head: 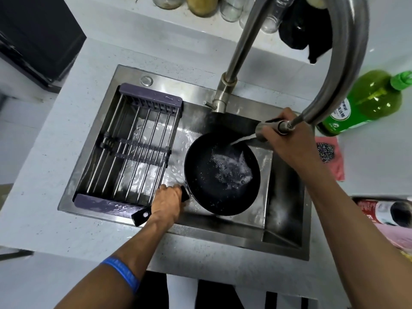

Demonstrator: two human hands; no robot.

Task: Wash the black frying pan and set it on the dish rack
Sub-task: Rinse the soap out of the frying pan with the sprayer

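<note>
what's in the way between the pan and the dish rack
Nothing visible. The black frying pan sits in the sink beside the dish rack, whose bars are bare. The left hand grips the pan's handle; the right hand aims the faucet sprayer into the pan.

The wet black frying pan (222, 173) lies tilted just right of the fingers (171, 188) gripping its handle, dish rack (131, 148) just beyond them.
</note>
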